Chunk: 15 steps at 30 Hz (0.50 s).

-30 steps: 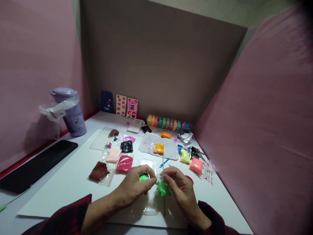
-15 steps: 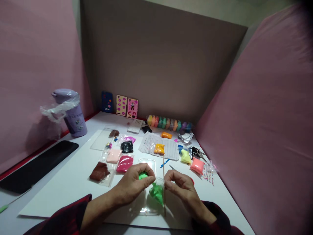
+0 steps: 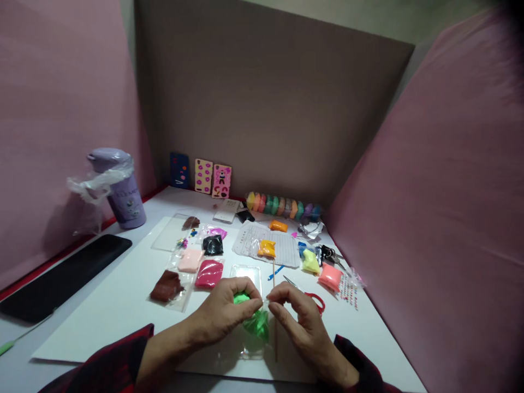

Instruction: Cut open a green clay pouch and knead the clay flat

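Note:
My left hand (image 3: 225,307) is closed around a lump of bright green clay (image 3: 240,298), part of which shows between thumb and forefinger. Below its fingertips hangs a small clear plastic bag with more green clay (image 3: 257,326) inside. My right hand (image 3: 301,319) pinches at the top edge of that bag, thumb and forefinger close to my left fingertips. Under the hands lie a clear phone case (image 3: 248,275) and a thin wooden stick (image 3: 275,341). Red-handled scissors (image 3: 317,303) lie just beyond my right hand.
Bags of brown (image 3: 167,287), red (image 3: 209,274) and coral clay (image 3: 329,278) lie around the white board (image 3: 102,322). A written sheet (image 3: 245,240) is behind. A purple bottle (image 3: 123,191) and black phone-like slab (image 3: 65,278) stand and lie left. Decorated phone cases (image 3: 203,176) lean at the back.
My right hand has moved left, up to my left fingertips, uncovering more of the scissors. The bag of green clay has shifted slightly left. My left hand stays almost in place.

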Each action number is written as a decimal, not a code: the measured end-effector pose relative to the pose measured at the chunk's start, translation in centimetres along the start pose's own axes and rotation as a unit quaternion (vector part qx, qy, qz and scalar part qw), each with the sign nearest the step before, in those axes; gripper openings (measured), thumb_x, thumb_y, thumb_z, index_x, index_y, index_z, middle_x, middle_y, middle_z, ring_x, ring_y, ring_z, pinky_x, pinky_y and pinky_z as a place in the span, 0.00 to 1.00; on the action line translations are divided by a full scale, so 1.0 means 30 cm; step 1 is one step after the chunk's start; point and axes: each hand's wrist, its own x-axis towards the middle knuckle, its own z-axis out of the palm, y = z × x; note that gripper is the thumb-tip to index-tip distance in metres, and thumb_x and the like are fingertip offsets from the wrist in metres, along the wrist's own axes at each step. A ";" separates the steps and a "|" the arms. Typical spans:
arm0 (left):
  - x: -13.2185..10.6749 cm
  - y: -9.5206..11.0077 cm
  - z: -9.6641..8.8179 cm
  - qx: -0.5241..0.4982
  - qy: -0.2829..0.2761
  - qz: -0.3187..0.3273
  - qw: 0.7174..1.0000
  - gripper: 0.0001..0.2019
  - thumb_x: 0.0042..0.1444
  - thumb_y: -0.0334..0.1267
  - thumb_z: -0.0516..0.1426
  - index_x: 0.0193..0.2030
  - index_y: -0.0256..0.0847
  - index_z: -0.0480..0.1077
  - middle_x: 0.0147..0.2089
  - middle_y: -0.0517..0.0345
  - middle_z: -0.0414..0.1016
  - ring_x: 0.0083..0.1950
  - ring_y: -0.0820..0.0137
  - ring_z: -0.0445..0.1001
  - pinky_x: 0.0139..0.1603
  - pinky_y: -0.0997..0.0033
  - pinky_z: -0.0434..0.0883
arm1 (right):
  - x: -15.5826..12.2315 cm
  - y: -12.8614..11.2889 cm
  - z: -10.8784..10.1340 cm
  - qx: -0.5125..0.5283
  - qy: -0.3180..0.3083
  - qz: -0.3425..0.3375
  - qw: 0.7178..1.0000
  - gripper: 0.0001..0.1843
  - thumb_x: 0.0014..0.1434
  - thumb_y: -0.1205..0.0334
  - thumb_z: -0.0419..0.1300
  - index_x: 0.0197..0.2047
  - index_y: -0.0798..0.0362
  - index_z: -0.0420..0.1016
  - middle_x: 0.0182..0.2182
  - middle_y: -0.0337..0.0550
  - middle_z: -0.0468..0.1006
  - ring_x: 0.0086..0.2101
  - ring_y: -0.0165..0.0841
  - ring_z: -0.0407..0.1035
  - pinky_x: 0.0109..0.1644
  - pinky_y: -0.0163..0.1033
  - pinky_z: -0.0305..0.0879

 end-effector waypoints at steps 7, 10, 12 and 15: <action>0.002 -0.006 0.001 0.088 0.008 0.067 0.994 0.06 0.52 0.34 0.57 0.26 0.38 0.69 0.28 0.59 0.70 0.32 0.70 0.68 0.35 0.72 0.64 | -0.005 0.008 -0.005 -0.003 -0.018 0.049 0.999 0.06 0.62 0.62 0.56 0.34 0.52 0.71 0.31 0.40 0.73 0.33 0.34 0.67 0.38 0.38 0.62; 0.000 -0.015 0.004 0.134 0.013 0.117 0.984 0.06 0.52 0.31 0.56 0.25 0.38 0.68 0.28 0.59 0.71 0.32 0.71 0.68 0.34 0.72 0.63 | -0.003 0.001 -0.008 -0.001 -0.035 0.067 0.997 0.07 0.62 0.62 0.56 0.33 0.52 0.70 0.30 0.39 0.72 0.33 0.33 0.66 0.37 0.37 0.61; -0.001 -0.024 0.006 0.153 0.017 0.148 0.977 0.06 0.53 0.30 0.55 0.26 0.38 0.67 0.28 0.59 0.70 0.31 0.71 0.68 0.34 0.72 0.63 | -0.002 -0.006 -0.009 -0.008 -0.040 0.066 0.997 0.08 0.63 0.62 0.55 0.32 0.53 0.69 0.29 0.39 0.71 0.32 0.32 0.65 0.36 0.37 0.60; 0.000 -0.033 0.007 0.170 0.021 0.169 0.971 0.06 0.53 0.28 0.55 0.26 0.38 0.67 0.28 0.59 0.70 0.31 0.72 0.67 0.33 0.72 0.62 | -0.001 -0.010 -0.012 -0.010 -0.047 0.056 0.997 0.08 0.64 0.62 0.53 0.33 0.53 0.68 0.30 0.39 0.70 0.32 0.32 0.65 0.36 0.37 0.60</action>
